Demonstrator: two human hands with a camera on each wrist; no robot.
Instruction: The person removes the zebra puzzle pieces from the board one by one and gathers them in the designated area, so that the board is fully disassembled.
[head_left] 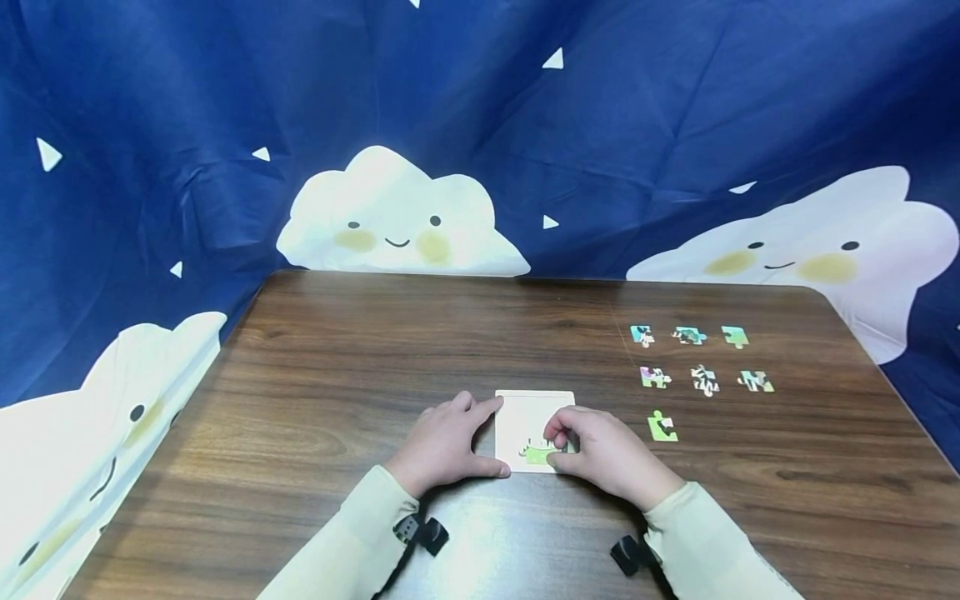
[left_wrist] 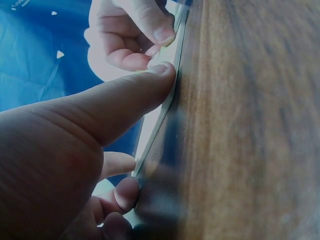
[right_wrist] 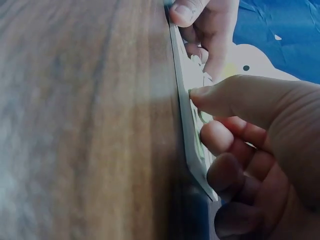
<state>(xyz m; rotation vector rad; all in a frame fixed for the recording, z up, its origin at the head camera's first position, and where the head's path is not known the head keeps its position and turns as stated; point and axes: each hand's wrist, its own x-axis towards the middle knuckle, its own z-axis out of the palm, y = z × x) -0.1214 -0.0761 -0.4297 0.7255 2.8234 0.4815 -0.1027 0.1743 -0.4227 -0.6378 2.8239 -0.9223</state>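
Note:
A small white puzzle board point(head_left: 525, 412) lies flat on the table in front of me. My left hand point(head_left: 450, 446) touches its left side, index finger by the far corner and thumb by the near corner. Green puzzle piece point(head_left: 537, 456) lies in the lower part of the board. Over the board's lower right, my right hand point(head_left: 607, 454) pinches a puzzle piece at its edge between thumb and curled fingers; most of that piece is hidden. In the right wrist view the right thumb point(right_wrist: 215, 97) rests low against the board's near edge.
To the right on the wooden table point(head_left: 337, 358) lie several loose puzzle pieces in rows, among them a green piece point(head_left: 735, 337), a black-and-white piece point(head_left: 704, 380) and a bright green piece point(head_left: 662, 427). A blue curtain point(head_left: 450, 100) with clouds hangs behind the table.

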